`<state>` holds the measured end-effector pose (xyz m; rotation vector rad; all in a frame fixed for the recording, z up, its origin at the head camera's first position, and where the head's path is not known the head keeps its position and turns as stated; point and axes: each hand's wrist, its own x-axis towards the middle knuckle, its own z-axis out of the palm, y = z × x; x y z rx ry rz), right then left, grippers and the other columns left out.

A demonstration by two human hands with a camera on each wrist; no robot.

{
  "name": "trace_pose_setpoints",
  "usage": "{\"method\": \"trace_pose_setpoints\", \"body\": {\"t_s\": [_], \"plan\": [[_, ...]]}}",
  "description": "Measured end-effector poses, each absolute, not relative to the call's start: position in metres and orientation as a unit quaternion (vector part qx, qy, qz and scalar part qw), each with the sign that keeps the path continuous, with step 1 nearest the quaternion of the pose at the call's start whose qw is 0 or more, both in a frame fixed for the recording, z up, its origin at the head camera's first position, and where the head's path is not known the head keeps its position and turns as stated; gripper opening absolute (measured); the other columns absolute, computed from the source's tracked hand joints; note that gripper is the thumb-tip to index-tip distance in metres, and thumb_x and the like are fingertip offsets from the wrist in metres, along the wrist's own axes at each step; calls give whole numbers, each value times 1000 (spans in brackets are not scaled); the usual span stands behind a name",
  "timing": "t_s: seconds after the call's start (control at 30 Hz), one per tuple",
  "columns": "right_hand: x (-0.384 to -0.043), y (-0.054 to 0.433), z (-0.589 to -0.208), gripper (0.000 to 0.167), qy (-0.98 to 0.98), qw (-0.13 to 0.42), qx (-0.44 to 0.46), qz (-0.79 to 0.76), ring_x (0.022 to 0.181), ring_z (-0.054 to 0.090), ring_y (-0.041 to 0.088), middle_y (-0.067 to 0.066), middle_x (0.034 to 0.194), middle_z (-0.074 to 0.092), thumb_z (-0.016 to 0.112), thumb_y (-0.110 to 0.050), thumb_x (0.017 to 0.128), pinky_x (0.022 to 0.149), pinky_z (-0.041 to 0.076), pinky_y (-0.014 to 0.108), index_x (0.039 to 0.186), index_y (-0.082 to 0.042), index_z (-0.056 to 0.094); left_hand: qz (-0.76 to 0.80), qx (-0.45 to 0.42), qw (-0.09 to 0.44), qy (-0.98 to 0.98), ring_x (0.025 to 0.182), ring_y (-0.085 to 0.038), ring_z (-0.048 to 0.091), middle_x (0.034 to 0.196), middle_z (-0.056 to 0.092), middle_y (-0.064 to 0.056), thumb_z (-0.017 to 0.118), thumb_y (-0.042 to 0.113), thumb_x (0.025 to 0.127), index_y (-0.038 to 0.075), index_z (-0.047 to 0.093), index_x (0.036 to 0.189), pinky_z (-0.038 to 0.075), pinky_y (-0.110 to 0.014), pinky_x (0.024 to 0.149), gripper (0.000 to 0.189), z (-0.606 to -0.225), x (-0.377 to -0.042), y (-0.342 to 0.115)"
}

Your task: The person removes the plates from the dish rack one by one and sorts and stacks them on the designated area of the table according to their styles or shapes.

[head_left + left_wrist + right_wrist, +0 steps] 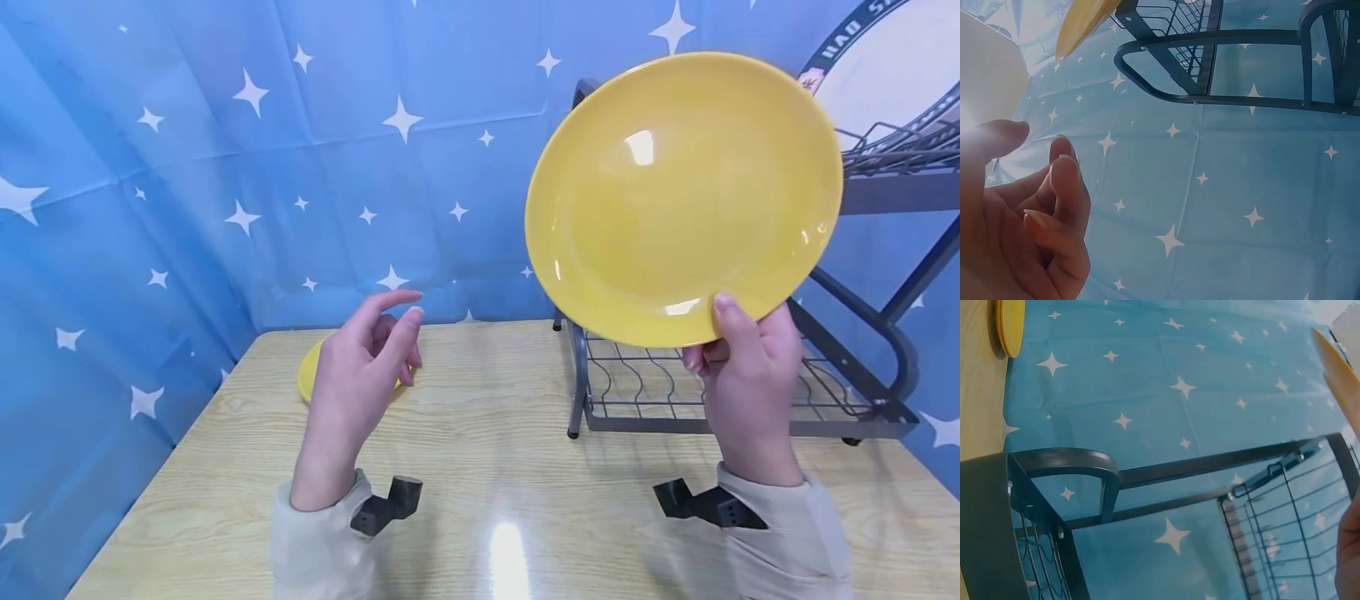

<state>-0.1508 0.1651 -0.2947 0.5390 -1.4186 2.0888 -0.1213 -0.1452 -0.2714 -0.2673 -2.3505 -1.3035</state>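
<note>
A glossy yellow plate [682, 200] is held up at its lower edge by my right hand [753, 387], thumb on its upper face. The plate stands tilted in front of the dark metal dish rack [637, 423], above the lower tier. In the right wrist view, only part of the held plate [1338, 372] shows at the right. My left hand [356, 362] hovers over the table with fingers loosely bent and nothing in them. Behind it, another yellow plate [308, 377] lies on the table, partly hidden by that hand.
On the rack's upper tier stands a white plate [900, 71] with a dark lettered rim. The wooden table [480, 467] reaches back to a blue curtain [330, 100] with white stars. A black wrist mount [386, 504] sits on the left sleeve, another mount [708, 504] on the right.
</note>
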Motion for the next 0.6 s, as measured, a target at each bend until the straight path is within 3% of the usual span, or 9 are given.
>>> {"method": "trace_pose_setpoints", "body": {"t_s": [0.23, 0.6], "plan": [[-151, 164, -298, 27, -563, 262, 186, 762, 46, 40, 20, 13, 76, 54, 46, -15, 93, 39, 35, 22, 112, 5, 43, -469, -104, 215, -850, 50, -12, 54, 64, 56, 3, 48, 49, 87, 35, 53, 114, 42, -29, 50, 31, -270, -120, -141], [-150, 157, -303, 26, -661, 189, 199, 698, 52, 43, 20, 14, 83, 54, 43, -23, 95, 42, 39, 25, 110, -2, 44, -448, -147, 203, -858, 49, -7, 52, 62, 54, 5, 47, 47, 88, 33, 53, 114, 40, -28, 46, 31, -274, -123, -133]]}}
